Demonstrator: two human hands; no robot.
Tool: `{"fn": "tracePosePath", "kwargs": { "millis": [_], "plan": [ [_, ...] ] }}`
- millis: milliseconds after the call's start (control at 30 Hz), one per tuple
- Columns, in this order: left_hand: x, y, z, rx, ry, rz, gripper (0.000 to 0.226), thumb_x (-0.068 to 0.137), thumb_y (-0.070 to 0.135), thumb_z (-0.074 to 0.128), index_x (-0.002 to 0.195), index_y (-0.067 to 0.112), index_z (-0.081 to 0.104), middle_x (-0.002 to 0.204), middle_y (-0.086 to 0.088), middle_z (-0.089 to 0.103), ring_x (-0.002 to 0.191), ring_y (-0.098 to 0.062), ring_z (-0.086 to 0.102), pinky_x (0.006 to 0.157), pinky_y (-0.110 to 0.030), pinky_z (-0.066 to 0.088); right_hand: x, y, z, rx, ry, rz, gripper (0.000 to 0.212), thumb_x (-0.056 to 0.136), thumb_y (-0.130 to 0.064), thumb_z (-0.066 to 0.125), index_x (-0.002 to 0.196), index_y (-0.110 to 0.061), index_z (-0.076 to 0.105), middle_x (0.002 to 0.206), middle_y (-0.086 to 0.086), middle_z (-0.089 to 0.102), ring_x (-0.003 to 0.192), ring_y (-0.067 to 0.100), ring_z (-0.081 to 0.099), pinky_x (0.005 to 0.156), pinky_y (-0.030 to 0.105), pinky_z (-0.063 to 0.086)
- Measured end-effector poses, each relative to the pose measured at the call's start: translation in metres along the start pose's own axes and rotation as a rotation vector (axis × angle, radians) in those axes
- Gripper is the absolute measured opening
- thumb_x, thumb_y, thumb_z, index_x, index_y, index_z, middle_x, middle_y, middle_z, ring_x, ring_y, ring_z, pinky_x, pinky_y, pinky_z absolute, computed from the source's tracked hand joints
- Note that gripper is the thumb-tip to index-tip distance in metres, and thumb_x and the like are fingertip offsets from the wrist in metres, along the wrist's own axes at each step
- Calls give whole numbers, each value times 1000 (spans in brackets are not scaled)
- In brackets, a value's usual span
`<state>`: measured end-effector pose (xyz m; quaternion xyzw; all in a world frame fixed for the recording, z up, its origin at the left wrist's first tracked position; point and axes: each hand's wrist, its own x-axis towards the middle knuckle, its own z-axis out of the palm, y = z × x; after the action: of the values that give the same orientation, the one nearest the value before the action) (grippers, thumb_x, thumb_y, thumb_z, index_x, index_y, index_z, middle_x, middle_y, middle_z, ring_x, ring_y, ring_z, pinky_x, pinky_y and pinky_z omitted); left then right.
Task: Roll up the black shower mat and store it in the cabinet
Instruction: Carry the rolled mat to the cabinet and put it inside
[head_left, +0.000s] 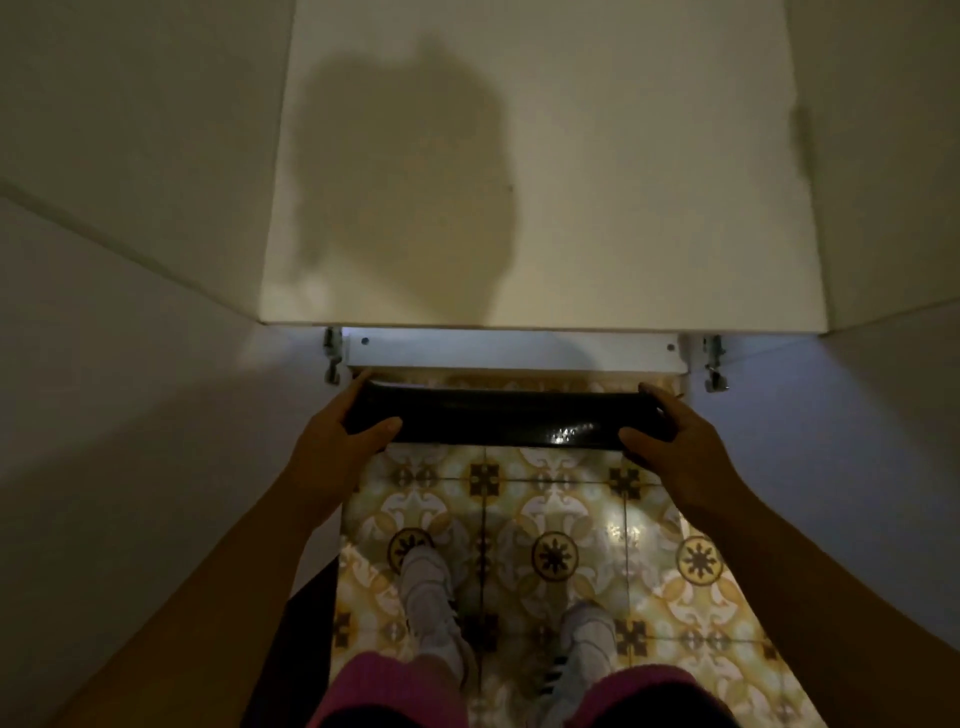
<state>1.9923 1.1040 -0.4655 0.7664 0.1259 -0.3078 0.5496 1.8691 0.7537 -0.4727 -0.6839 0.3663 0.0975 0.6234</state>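
The left hand grips the left end of the mat, fingers curled over the far side and thumb pressed on the near side. The mat is already rolled into a tight black tube, lying level from left to right and held in the air above the patterned floor, just near of the cabinet. The right hand clamps the right end the same way, thumb on the near side, fingers wrapped behind.

The rolling looks done. What remains is the storing: both cabinet doors stand swung open to left and right, and a white rail with two screws shows under the white top, but the inside is hidden, so I cannot tell where the roll will fit. The roll is not yet inside.
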Motion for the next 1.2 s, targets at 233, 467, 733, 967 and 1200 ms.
{"fn": "tracePosePath", "kwargs": {
  "millis": [233, 467, 733, 967, 1200],
  "plan": [
    [116, -86, 19, 117, 18, 105, 69, 83, 33, 69, 144, 35, 37, 138, -9, 46, 120, -25, 52, 99, -50, 48, 131, 83, 37, -109, -33, -124, 62, 80, -20, 75, 135, -32, 49, 126, 3, 54, 112, 26, 58, 79, 40, 58],
    [203, -119, 22, 252, 86, 186, 65, 91, 34, 60, 146, 43, 26, 142, -2, 40, 117, -14, 45, 92, -37, 46, 220, 103, 71, -120, -57, -201, 60, 79, -20, 74, 130, -40, 50, 117, -17, 52, 104, 18, 60, 65, 30, 59],
    [287, -144, 29, 386, 162, 354, 69, 90, 22, 64, 147, 33, 26, 145, -6, 39, 123, -16, 42, 97, -28, 33, 301, 114, 98, -438, -21, -376, 71, 79, -29, 73, 141, -26, 38, 137, 3, 50, 122, 17, 48, 97, 29, 40],
    [305, -175, 25, 325, 128, 465, 63, 87, 25, 67, 136, 46, 32, 131, 5, 45, 113, -10, 50, 83, -12, 41, 313, 130, 100, -560, -15, -421, 75, 79, -36, 73, 141, -28, 32, 131, 4, 51, 110, 12, 47, 89, 25, 37],
    [303, -179, 24, 340, 130, 480, 62, 83, 27, 70, 127, 51, 35, 123, 4, 50, 105, -15, 56, 76, -20, 45, 299, 133, 107, -629, 142, -504, 78, 74, -39, 77, 140, -22, 39, 132, 11, 48, 113, 16, 45, 91, 27, 37]
  ]
}}
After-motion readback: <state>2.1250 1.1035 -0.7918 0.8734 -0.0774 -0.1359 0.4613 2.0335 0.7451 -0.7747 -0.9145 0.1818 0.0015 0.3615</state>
